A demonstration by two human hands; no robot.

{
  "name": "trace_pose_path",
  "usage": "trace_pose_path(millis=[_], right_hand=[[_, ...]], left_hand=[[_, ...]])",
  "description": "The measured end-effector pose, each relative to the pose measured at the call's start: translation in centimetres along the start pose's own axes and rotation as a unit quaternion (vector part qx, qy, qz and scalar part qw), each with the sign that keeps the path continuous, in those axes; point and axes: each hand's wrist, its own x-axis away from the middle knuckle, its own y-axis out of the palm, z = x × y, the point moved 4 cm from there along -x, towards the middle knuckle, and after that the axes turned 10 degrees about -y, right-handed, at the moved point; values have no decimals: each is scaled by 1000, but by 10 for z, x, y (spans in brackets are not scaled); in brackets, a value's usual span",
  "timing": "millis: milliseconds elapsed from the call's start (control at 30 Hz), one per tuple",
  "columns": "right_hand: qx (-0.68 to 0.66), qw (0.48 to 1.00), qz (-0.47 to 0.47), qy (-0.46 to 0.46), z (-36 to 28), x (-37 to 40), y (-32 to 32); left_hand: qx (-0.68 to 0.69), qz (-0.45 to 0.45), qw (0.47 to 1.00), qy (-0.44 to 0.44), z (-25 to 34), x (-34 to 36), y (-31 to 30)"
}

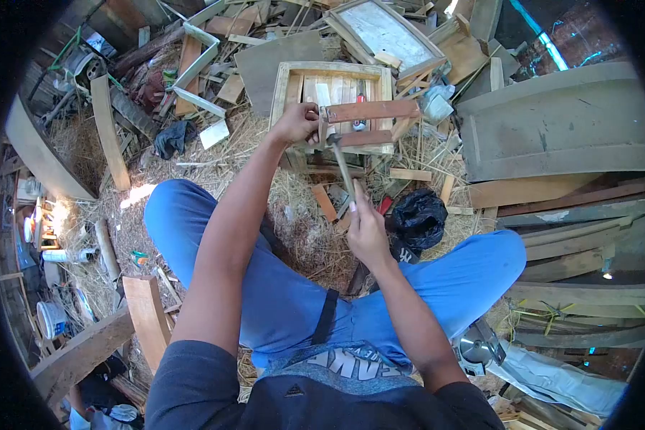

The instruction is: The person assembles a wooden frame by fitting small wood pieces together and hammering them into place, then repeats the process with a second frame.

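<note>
My left hand (297, 124) is closed on the left end of a small wooden frame, whose upper reddish-brown bar (373, 110) and lower bar (364, 138) run to the right. My right hand (366, 228) grips the handle of a hammer (344, 169). The hammer's head is against or close to the frame's lower left corner; contact is hard to tell. Behind the wooden piece stands a shallow wooden box (284, 84) with a slatted inside. A small red and white object (360, 123) lies in it, partly hidden by the bars.
A black plastic bag (418, 218) lies right of my right hand. Beyond the box are scrap boards and a framed panel (387, 32). Large curved boards (552, 118) are stacked at the right. At the lower left stands a wooden block (145, 315); straw and offcuts cover the ground.
</note>
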Motion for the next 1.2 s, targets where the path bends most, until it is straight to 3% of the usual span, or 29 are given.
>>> trace_pose_path(millis=[133,233,300,333,433,500,533,567,633,767,833,900,967,1133,1200], right_hand=[[-36,999,10,16,-4,0,-4],[-59,994,93,-13,-5,3,-6],[7,988,110,-104,2,3,1],[8,988,112,-105,6,4,0],[35,995,46,-77,-1,0,0],[-66,995,45,64,-6,6,-8],[-54,994,97,1,-6,8,-8],[-53,994,95,2,2,9,-2],[39,991,97,-86,9,5,5],[39,992,85,-89,10,6,2],[-39,993,112,-21,2,8,-8],[-55,990,129,-32,9,9,-4],[38,999,21,-12,18,6,7],[-48,996,74,21,2,7,-9],[-31,991,132,-20,0,9,-10]], left_hand=[[-15,20,1000,3,2,1,0],[-2,24,1000,18,1,2,2],[4,27,999,30,6,4,4],[-12,28,999,18,7,7,4],[-32,29,999,12,10,6,2],[-32,25,999,12,7,7,2],[-16,22,1000,15,7,7,2],[1,19,1000,19,7,7,3],[-3,15,1000,18,2,4,3],[-27,17,999,13,10,7,3],[-16,14,1000,18,5,3,0],[-5,10,1000,23,2,4,1],[-10,5,1000,8,7,6,1],[-26,12,999,18,6,5,1],[-8,10,1000,28,0,5,2]])
